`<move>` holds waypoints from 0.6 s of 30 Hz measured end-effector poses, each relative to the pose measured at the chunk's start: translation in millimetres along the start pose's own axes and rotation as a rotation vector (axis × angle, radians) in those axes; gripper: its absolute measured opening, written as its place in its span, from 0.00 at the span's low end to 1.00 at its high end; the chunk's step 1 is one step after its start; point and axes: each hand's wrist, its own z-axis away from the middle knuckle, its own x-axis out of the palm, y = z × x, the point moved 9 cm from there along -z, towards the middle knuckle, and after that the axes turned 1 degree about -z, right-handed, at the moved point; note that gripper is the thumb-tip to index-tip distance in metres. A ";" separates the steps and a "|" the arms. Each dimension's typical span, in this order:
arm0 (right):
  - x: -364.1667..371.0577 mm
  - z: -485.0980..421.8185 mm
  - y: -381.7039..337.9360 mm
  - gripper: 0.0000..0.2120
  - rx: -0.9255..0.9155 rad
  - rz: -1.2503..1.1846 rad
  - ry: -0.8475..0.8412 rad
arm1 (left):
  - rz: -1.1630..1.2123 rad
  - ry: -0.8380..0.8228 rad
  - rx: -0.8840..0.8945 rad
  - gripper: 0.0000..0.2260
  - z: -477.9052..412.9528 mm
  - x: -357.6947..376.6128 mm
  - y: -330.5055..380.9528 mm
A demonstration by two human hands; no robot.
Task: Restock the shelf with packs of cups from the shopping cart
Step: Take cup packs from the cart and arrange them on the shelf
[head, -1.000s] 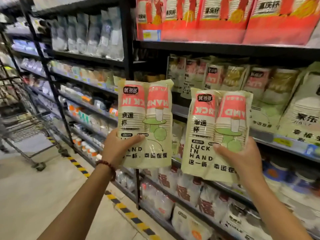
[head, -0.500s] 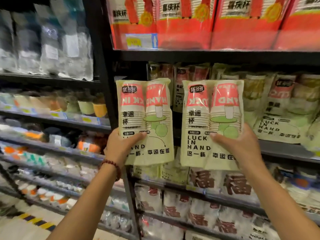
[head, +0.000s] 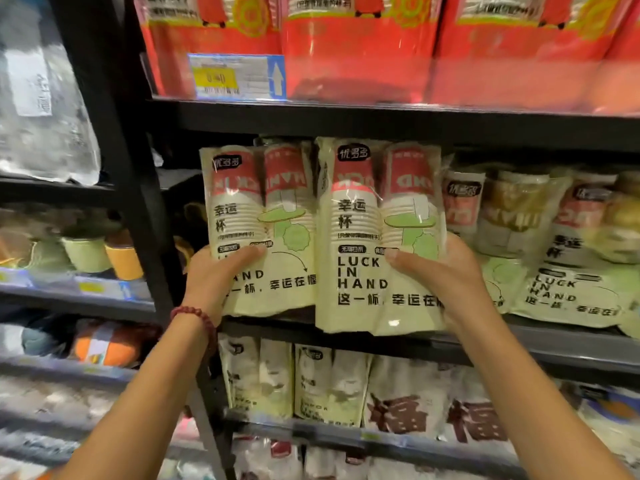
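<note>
Two cream packs of cups with red tops and "LUCK IN HAND" print stand upright side by side at the middle shelf [head: 554, 337]. My left hand [head: 214, 275] grips the left pack [head: 256, 216] at its lower left edge, thumb across the front. My right hand [head: 443, 271] grips the right pack [head: 377, 216] at its lower right. The left pack's bottom is over the shelf's left end; the right pack's bottom hangs just in front of the shelf lip. More of the same packs [head: 561, 258] stand on the shelf to the right.
Red packs of cups [head: 346, 39] and a price tag [head: 239, 76] fill the shelf above. Pale packs [head: 325, 386] sit on the shelf below. A black upright post [head: 138, 202] borders the bay on the left, with coloured cups [head: 104, 254] beyond it.
Both hands have carried the packs forward to the middle shelf, and the view has closed in. The cart seen a second ago is out of view.
</note>
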 end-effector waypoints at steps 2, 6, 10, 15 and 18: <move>4.0 -10.2 -0.7 0.18 0.016 -0.033 -0.014 | 0.019 -0.034 -0.047 0.08 -12.7 3.2 -1.7; 3.2 -30.8 13.2 0.30 0.088 -0.021 0.073 | 0.052 -0.108 -0.068 0.13 -39.6 20.4 3.1; 7.6 -39.5 20.2 0.37 0.068 0.244 0.231 | -0.032 -0.119 -0.031 0.22 -69.9 40.3 4.5; 15.4 -39.3 16.6 0.29 -0.005 0.548 0.434 | -0.092 0.003 0.057 0.30 -85.6 22.3 -12.6; 24.2 -47.3 19.7 0.23 0.018 0.544 0.476 | -0.047 -0.060 0.059 0.28 -92.2 30.7 -10.5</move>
